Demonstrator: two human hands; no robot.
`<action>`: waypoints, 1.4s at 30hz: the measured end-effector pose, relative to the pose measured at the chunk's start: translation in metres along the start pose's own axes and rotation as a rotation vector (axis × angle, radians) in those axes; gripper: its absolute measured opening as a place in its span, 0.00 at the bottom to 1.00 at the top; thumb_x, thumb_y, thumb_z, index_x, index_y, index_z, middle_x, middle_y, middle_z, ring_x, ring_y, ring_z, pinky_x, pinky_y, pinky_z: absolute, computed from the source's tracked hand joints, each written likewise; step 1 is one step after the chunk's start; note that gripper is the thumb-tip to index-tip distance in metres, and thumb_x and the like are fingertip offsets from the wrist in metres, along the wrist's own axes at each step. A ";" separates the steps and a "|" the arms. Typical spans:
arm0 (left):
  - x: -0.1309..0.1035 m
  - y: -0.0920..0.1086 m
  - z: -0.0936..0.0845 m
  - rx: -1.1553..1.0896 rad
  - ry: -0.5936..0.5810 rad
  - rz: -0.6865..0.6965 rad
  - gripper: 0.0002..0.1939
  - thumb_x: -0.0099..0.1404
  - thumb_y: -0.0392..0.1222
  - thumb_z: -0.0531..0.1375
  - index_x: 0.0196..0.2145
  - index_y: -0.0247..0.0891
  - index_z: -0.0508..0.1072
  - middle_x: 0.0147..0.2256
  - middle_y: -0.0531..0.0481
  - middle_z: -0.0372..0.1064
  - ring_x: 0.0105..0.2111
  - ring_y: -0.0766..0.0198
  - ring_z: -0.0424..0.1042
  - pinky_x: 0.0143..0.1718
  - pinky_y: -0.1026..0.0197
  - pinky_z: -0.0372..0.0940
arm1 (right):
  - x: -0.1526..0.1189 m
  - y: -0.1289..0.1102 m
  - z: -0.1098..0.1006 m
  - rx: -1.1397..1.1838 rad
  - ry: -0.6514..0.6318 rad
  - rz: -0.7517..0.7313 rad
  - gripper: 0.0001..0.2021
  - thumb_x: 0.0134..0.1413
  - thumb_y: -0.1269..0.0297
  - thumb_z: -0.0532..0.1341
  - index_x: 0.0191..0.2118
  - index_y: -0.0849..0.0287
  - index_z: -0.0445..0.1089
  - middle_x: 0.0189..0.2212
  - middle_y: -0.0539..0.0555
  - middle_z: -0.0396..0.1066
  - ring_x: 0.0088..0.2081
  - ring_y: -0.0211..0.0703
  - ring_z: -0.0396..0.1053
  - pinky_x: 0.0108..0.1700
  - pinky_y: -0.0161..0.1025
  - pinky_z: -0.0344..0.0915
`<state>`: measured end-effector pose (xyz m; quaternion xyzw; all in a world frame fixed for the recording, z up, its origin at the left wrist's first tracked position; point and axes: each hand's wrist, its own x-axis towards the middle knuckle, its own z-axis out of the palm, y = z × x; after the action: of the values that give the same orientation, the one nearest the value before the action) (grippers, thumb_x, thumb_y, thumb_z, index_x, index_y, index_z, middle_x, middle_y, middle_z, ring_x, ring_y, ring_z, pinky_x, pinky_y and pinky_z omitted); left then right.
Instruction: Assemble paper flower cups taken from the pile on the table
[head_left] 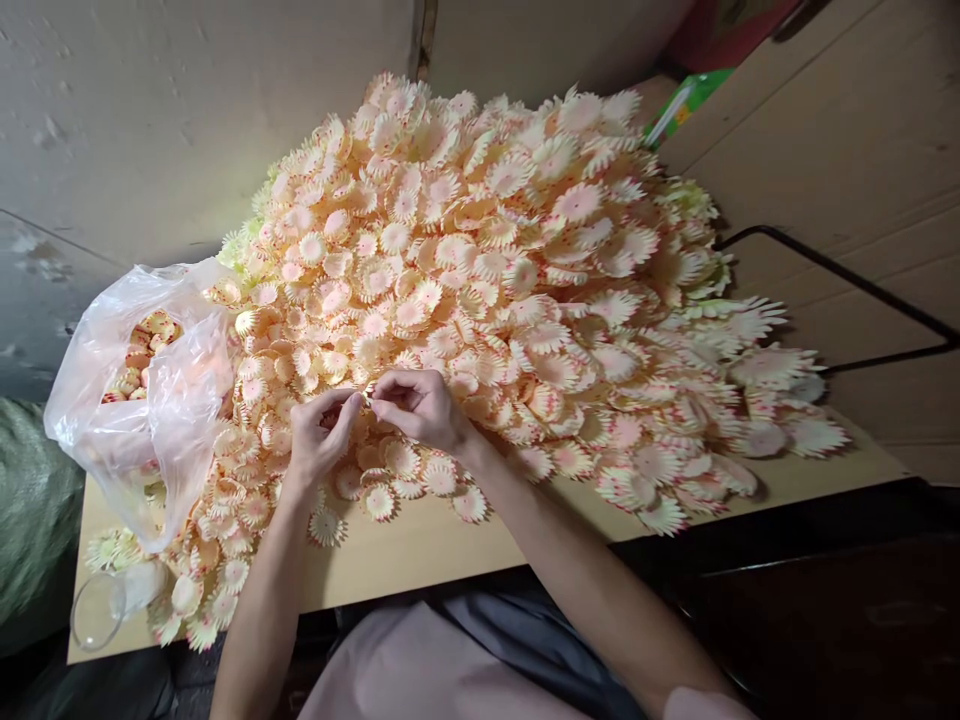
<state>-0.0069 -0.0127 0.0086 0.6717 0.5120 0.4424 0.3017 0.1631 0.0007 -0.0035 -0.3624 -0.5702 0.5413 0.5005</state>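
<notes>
So both hands met a bit left of center in the frame, low on the big pile [465,270] of frilly flowers. A tiny pale piece [367,394] sat right between the fingertips, too small to make out its shape. Left hand [321,430] had thumb and index pinched together on one side of it, right hand [420,408] did the same on the other, with barely any gap at the tips. Loose flowers lay just under the hands on the table [420,545]. A plastic bag [187,400] slumped at the left, and a clear cup [97,610] lay lower left.
</notes>
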 end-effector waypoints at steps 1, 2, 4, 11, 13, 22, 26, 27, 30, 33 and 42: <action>0.000 -0.001 0.000 0.002 -0.007 0.009 0.12 0.64 0.46 0.62 0.33 0.33 0.79 0.21 0.52 0.69 0.19 0.71 0.61 0.21 0.68 0.55 | 0.000 0.000 0.000 0.004 -0.008 0.005 0.06 0.47 0.64 0.67 0.29 0.61 0.72 0.25 0.51 0.72 0.27 0.38 0.69 0.30 0.35 0.67; 0.000 -0.001 0.000 0.002 -0.014 0.018 0.12 0.64 0.45 0.62 0.34 0.34 0.80 0.22 0.51 0.71 0.19 0.71 0.62 0.22 0.67 0.57 | 0.000 0.000 0.000 0.010 -0.011 0.013 0.07 0.48 0.63 0.68 0.29 0.61 0.73 0.26 0.51 0.73 0.27 0.38 0.70 0.31 0.35 0.68; -0.001 -0.002 -0.001 -0.016 -0.026 0.020 0.12 0.63 0.46 0.62 0.34 0.34 0.80 0.23 0.50 0.73 0.20 0.69 0.64 0.23 0.67 0.59 | 0.000 0.000 0.001 0.012 0.006 0.025 0.09 0.46 0.61 0.71 0.30 0.61 0.74 0.27 0.52 0.75 0.28 0.39 0.71 0.31 0.35 0.69; 0.000 -0.004 -0.005 -0.131 -0.009 -0.104 0.14 0.63 0.49 0.63 0.32 0.34 0.80 0.23 0.51 0.71 0.20 0.71 0.63 0.22 0.67 0.58 | 0.002 -0.003 0.000 0.074 -0.020 0.060 0.14 0.46 0.54 0.72 0.28 0.60 0.74 0.21 0.50 0.72 0.22 0.37 0.69 0.25 0.34 0.67; 0.001 -0.004 -0.006 -0.150 -0.028 -0.126 0.14 0.63 0.50 0.62 0.32 0.35 0.79 0.23 0.52 0.71 0.20 0.72 0.62 0.21 0.68 0.57 | 0.001 -0.005 -0.001 0.089 -0.025 0.076 0.14 0.46 0.54 0.72 0.28 0.60 0.73 0.21 0.50 0.72 0.21 0.37 0.69 0.25 0.34 0.67; 0.004 -0.002 -0.005 -0.272 -0.043 -0.199 0.13 0.58 0.49 0.67 0.33 0.35 0.78 0.29 0.47 0.75 0.28 0.66 0.71 0.30 0.65 0.65 | 0.002 0.000 0.000 0.040 -0.092 0.005 0.11 0.55 0.58 0.66 0.30 0.60 0.70 0.25 0.49 0.69 0.27 0.36 0.67 0.30 0.34 0.65; 0.006 -0.003 -0.007 -0.368 0.019 -0.285 0.12 0.60 0.48 0.66 0.29 0.35 0.76 0.26 0.52 0.71 0.26 0.70 0.66 0.29 0.67 0.62 | 0.002 -0.010 -0.001 0.008 -0.148 -0.007 0.13 0.58 0.56 0.64 0.30 0.60 0.69 0.25 0.49 0.66 0.28 0.36 0.64 0.32 0.34 0.63; 0.006 -0.004 -0.008 -0.388 0.032 -0.291 0.12 0.60 0.48 0.66 0.28 0.35 0.75 0.26 0.52 0.70 0.26 0.70 0.66 0.30 0.68 0.62 | 0.001 -0.013 -0.001 0.001 -0.162 -0.006 0.13 0.58 0.56 0.64 0.30 0.60 0.69 0.25 0.49 0.66 0.28 0.36 0.63 0.31 0.34 0.63; 0.007 -0.006 -0.008 -0.447 0.064 -0.324 0.12 0.59 0.47 0.66 0.27 0.35 0.73 0.24 0.54 0.67 0.24 0.72 0.63 0.27 0.68 0.60 | 0.001 -0.016 -0.002 0.000 -0.200 -0.003 0.13 0.57 0.55 0.65 0.30 0.60 0.69 0.27 0.50 0.67 0.28 0.36 0.63 0.31 0.35 0.63; 0.005 -0.007 -0.004 -0.497 0.073 -0.404 0.14 0.58 0.49 0.67 0.27 0.36 0.72 0.22 0.55 0.64 0.20 0.73 0.60 0.21 0.68 0.57 | 0.002 -0.015 -0.003 0.029 -0.219 -0.007 0.14 0.57 0.55 0.65 0.29 0.60 0.69 0.29 0.52 0.69 0.33 0.39 0.67 0.37 0.37 0.66; 0.016 -0.015 -0.009 -0.734 0.203 -0.438 0.22 0.58 0.58 0.64 0.30 0.42 0.58 0.20 0.60 0.67 0.08 0.76 0.50 0.08 0.68 0.44 | -0.012 -0.048 -0.012 0.157 -0.486 0.149 0.12 0.55 0.58 0.66 0.30 0.60 0.68 0.29 0.53 0.72 0.33 0.40 0.73 0.37 0.37 0.70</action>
<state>-0.0194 0.0067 0.0042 0.3487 0.4783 0.5842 0.5553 0.1834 -0.0148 0.0401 -0.2229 -0.6017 0.6902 0.3345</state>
